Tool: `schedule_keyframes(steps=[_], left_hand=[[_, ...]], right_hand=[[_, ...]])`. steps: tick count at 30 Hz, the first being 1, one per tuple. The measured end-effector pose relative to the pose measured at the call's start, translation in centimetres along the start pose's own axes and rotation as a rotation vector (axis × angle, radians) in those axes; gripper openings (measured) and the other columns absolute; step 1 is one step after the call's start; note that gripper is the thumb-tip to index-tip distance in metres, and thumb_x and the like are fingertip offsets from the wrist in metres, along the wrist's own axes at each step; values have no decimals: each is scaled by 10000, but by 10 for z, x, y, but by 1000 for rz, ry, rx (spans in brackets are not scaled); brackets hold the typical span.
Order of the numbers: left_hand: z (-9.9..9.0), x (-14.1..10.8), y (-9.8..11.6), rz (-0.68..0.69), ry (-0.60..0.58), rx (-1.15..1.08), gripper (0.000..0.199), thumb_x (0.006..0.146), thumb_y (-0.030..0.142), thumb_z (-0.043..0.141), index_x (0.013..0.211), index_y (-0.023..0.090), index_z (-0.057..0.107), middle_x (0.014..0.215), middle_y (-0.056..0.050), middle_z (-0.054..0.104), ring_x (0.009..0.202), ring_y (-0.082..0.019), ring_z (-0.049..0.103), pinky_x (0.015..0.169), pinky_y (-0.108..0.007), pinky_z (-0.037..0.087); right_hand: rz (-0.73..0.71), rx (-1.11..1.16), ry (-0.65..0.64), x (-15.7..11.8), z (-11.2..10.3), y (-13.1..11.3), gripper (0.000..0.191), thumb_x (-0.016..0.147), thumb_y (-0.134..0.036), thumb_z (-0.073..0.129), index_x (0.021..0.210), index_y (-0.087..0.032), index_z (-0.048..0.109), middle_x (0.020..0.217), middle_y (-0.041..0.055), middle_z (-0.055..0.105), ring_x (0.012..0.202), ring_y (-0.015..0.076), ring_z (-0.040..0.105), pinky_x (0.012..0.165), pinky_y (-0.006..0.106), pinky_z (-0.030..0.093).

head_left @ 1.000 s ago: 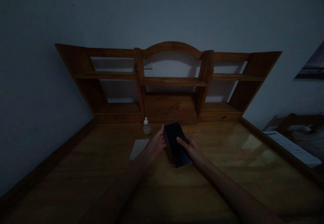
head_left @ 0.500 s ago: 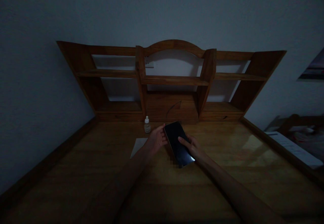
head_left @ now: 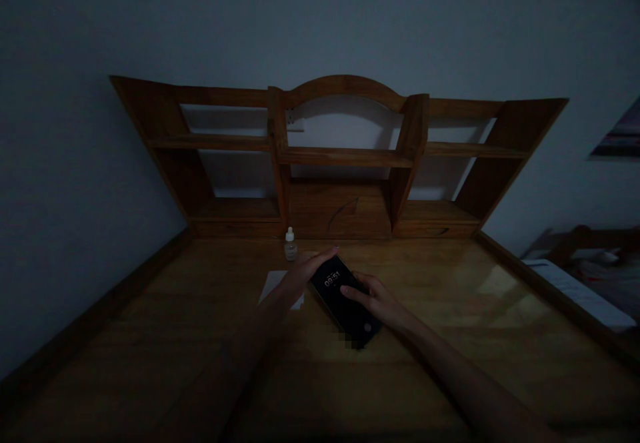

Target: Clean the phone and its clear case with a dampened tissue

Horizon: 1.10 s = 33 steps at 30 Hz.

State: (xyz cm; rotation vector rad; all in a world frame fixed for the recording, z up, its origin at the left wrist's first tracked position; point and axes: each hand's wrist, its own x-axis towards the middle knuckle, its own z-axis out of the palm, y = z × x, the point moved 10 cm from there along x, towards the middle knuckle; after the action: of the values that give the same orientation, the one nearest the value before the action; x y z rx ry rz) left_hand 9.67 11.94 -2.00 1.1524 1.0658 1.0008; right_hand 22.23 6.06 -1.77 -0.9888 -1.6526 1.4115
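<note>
A black smartphone (head_left: 345, 309) is tilted above the desk, its screen showing a clock that reads 09:51 and a small round mark near the lower end. My right hand (head_left: 377, 299) grips it by the right side, thumb lying across the screen. At the upper left corner of the phone is my left hand (head_left: 305, 273), its fingers stretched along the top edge; whether it touches the phone is hard to tell. A white sheet of paper (head_left: 271, 284) lies partly under my left forearm.
The wooden desk (head_left: 430, 363) carries a small clear bottle with a white dropper cap (head_left: 291, 246). Behind stands a wooden shelf unit (head_left: 345, 158) against the wall. White papers (head_left: 575, 289) lie beyond the desk's right edge.
The dark phone screen has lit up with the clock. The phone has tilted and shifted slightly down and left. My left hand has turned from palm-up beside it to reach over its top corner.
</note>
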Motion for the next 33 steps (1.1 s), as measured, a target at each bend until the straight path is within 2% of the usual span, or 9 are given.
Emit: schedule_keyframes(steps=[6,13,15,19,22,26,30,33], left_hand=[[0,-5,-2,-68,76,-100,405,629,521,761,558,157,598,531,-28,579,456,-127,511,453,-246,338],[-2,-7,-12,-146,134,-153,376,593,482,792,625,150,618,592,-27,610,505,-140,553,501,-260,391],[0,-7,-18,-199,104,-192,363,613,476,780,652,148,630,611,-31,625,523,-146,567,517,-263,404],[12,-9,-25,-302,-47,-223,369,670,496,740,664,141,638,625,-47,644,535,-154,581,532,-266,420],[21,-11,-20,-297,-158,-287,354,722,493,709,726,144,658,687,-54,672,589,-151,602,595,-268,458],[31,-12,-6,-249,-270,-414,323,798,459,655,857,142,687,840,-70,702,735,-152,635,746,-278,491],[24,-13,-2,-264,-240,-370,328,780,413,690,970,146,694,953,-94,707,830,-184,655,798,-301,500],[17,-15,-2,-307,-206,-341,331,768,421,700,951,145,696,949,-109,711,823,-198,669,794,-314,506]], right_hand=[[-14,-3,-34,-1,3,-5,375,818,-499,637,989,-165,640,879,29,660,763,177,601,648,257,438],[18,-6,-58,-3,5,-1,375,826,-483,637,1032,-169,642,908,35,658,802,178,597,661,254,441],[18,0,-59,-3,5,0,372,819,-479,646,1017,-165,644,910,39,659,795,177,596,648,251,437],[32,25,-72,-3,5,3,375,811,-488,650,996,-162,650,871,36,663,741,166,595,602,240,420],[41,69,-59,-1,1,2,402,784,-503,671,983,-153,660,846,36,670,707,162,599,596,244,419],[65,145,30,1,-13,2,453,751,-517,699,1006,-144,662,841,52,677,673,162,604,591,254,435],[97,208,82,2,-21,5,484,728,-512,726,1033,-143,655,858,60,686,671,161,619,597,255,453],[118,261,88,1,-21,7,472,731,-509,727,1030,-151,653,863,61,694,662,158,627,595,253,458]])
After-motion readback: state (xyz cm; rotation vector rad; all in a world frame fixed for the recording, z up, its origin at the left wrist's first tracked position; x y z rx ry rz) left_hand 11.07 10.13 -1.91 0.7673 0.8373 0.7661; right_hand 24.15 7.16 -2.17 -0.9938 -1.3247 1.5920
